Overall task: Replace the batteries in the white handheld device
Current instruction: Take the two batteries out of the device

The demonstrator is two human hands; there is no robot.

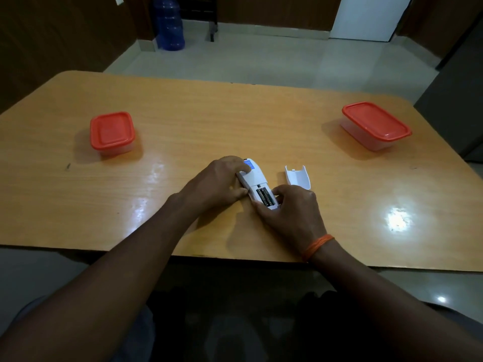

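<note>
The white handheld device (254, 178) lies back side up on the wooden table (209, 118), its battery bay uncovered. Two black batteries (265, 196) sit side by side in the bay. My left hand (219, 181) grips the device's upper part, fingers over the top near a blue label and thumb against its left side. My right hand (290, 210) holds the lower end, thumb on the left edge and fingers curled around the right side by the batteries. The white battery cover (298, 177) lies loose on the table just right of the device.
Two clear plastic boxes with red lids stand on the table: one at the left (112, 133), one at the far right (376, 125). A blue water jug (169, 24) stands on the floor beyond the table. The table's near edge runs below my wrists.
</note>
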